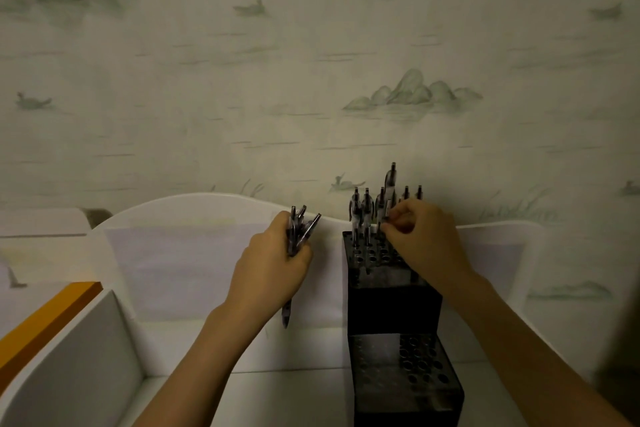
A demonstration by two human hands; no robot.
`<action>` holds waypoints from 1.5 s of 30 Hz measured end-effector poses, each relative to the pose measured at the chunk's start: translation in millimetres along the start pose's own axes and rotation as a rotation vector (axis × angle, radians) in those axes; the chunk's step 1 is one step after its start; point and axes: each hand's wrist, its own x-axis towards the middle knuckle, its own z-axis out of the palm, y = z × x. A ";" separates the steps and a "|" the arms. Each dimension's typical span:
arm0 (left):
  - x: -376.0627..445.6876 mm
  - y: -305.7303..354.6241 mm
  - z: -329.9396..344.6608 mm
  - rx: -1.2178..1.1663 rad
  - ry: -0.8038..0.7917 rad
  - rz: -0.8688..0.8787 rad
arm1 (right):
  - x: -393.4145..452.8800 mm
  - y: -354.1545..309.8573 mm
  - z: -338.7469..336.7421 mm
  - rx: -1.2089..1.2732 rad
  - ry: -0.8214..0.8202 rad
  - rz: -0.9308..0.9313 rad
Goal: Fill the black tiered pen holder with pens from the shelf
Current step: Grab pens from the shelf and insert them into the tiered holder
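- the left hand [273, 263] has its fingers curled tight round a bundle of dark, slim click pens [298, 231], tops fanned out above the fist and one barrel poking out below the palm. that low pen looks the likeliest to slide free if the grip eases, and it would drop onto the white shelf surface [294, 395].
- the fanned tops sit just beside the upper tier; a sideways nudge of this hand could knock the standing pens askew.
- the black tiered pen holder, a stepped plastic block pierced with round holes [398, 308], stands on the shelf against the white curved back panel [194, 215], right of centre. only the back rows of the upper tier [372, 255] carry upright dark pens [363, 208]; the lower tier [412, 367] shows empty holes.
- the right hand [422, 239] pinches one tall dark pen [390, 184] between thumb and fingertips, over the upper tier. its tip is hidden, so whether it has met a hole cannot be told.
- the light is dim and the holes are close together, so the tip may well miss, catch a rim, or jam against a neighbour.
- pressing off-axis could tip the tall, narrow block.
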 end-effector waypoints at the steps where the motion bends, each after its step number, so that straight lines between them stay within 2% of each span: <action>1: 0.0 -0.2 -0.3 -0.001 0.002 0.002 | 0.5 1.9 2.1 -0.014 -0.006 0.011; 13: -1.9 -1.8 1.4 -0.023 -0.017 0.014 | 2.3 15.3 9.7 -0.124 -0.054 0.027; 20: -2.0 -0.9 1.1 -0.017 -0.020 0.016 | 0.6 20.8 15.1 -0.249 -0.028 0.040; 30: -1.8 5.6 11.8 -0.027 -0.085 0.033 | -1.3 9.5 5.2 -0.079 0.081 -0.029; 33: -4.2 6.9 15.0 -0.036 -0.095 0.042 | 4.2 7.0 10.6 -0.112 0.068 -0.020; 38: -5.4 4.8 15.1 -0.041 -0.097 0.040 | 8.8 5.6 11.7 -0.229 -0.042 0.012; 42: -6.5 3.4 16.9 -0.037 -0.117 0.031 | 3.5 5.3 5.3 -0.230 -0.037 0.008; 45: -6.0 4.1 19.0 -0.043 -0.132 0.034 | -6.7 0.6 -3.7 -0.204 0.032 -0.019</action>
